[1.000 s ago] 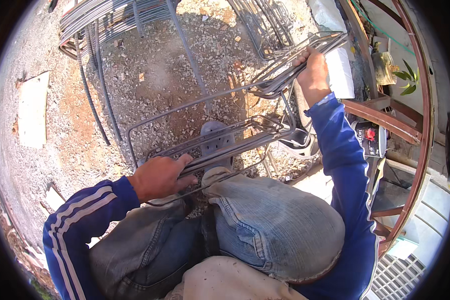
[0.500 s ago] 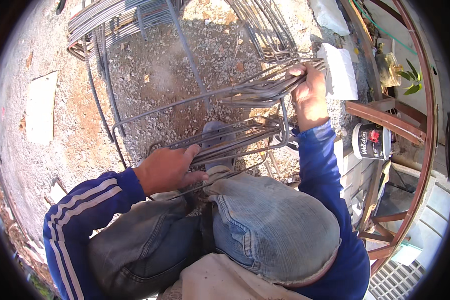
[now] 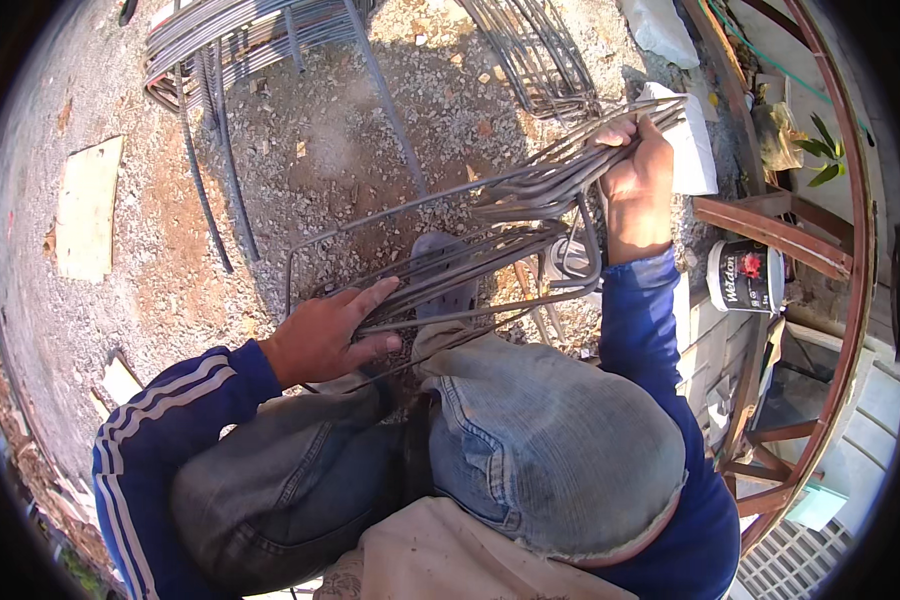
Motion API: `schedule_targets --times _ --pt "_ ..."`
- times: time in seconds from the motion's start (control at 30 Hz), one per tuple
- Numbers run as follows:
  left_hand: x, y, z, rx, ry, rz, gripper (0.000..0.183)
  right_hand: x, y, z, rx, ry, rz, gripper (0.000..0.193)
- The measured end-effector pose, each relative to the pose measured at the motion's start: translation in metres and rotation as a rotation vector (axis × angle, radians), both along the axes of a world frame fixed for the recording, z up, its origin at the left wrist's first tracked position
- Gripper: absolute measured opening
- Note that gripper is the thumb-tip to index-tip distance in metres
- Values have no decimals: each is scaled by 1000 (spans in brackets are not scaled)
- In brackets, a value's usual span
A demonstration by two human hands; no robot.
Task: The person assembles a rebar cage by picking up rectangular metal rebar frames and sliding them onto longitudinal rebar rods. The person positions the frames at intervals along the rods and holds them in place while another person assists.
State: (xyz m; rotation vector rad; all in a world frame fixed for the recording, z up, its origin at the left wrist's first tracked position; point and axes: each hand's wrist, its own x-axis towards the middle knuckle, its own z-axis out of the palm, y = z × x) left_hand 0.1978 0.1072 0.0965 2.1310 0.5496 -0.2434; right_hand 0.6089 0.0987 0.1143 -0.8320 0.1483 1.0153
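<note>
Across my shins I hold a bundle of rebar stirrups [image 3: 490, 262], thin steel rods bent into long rectangular loops. My right hand [image 3: 638, 172] is closed around the gathered rods at the bundle's far right end. On the near left side, my left hand [image 3: 322, 335] grips the lower rods, thumb toward me and fingers over the top; its fingertips are partly hidden. One loop stands apart from the rest, reaching left past my left hand. Beneath the rods, a grey shoe [image 3: 442, 275] shows on the gravel.
A large stack of bent steel rods [image 3: 240, 45] lies at the far left, with several long bars sticking out toward me. More stirrups [image 3: 535, 60] lie far right, beside a white sack [image 3: 692, 150]. A black-and-white bucket [image 3: 745, 277] and brown frame [image 3: 770, 235] stand right; a board [image 3: 90, 210] lies left.
My right hand has moved a little to the right, drawing the stirrups with it. The outlying loop's left corner has slid right, toward the bundle. My left hand keeps its grip, almost in place.
</note>
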Motion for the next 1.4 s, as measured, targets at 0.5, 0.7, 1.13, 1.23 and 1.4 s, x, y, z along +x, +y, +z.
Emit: schedule_targets --times 0.5,0.7,1.13,1.23,1.4 --pt "24 66 84 559 -470 87 26 68 -44 16 -27 -414 17 18" --pt "45 100 122 849 -612 -24 29 72 -27 40 65 -173 -87 26" --pt "65 112 165 737 -711 192 29 -4 28 55 81 20 -259 21" --pt "69 112 177 951 -694 122 30 -28 38 63 145 -55 -94 26" --pt "47 131 197 1011 -836 -84 58 -36 56 62 242 67 25 22"
